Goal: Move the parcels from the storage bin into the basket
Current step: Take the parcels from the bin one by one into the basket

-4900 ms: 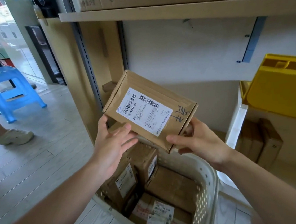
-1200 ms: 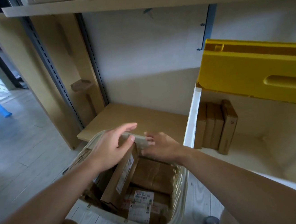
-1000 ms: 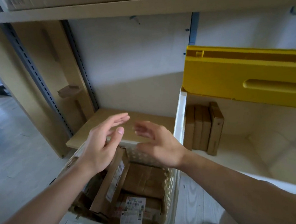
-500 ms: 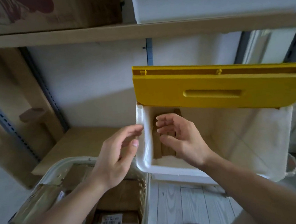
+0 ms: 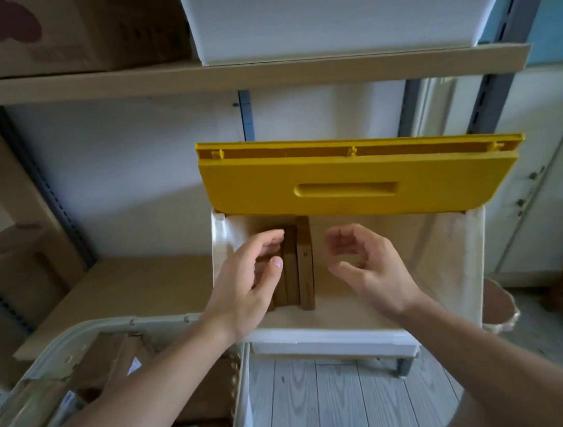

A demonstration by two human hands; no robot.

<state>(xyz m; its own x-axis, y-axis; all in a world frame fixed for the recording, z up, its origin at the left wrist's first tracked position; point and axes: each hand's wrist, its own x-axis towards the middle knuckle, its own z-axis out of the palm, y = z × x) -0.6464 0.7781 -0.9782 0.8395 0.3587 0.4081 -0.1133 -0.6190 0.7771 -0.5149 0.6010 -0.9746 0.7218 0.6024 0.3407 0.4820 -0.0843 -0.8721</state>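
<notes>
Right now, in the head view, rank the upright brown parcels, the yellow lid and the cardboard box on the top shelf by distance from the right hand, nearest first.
1. Upright brown parcels: in the bin, just left of the right hand.
2. Yellow lid: raised, above the hand.
3. Cardboard box: top shelf, far upper left.

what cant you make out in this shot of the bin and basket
Head view only:
- Leftmost parcels in the storage bin: left hand covers them, so count and grip are unclear.
- Bin's back: hidden under the yellow lid.
- Basket contents: cut off by the frame edge and the left forearm.
</notes>
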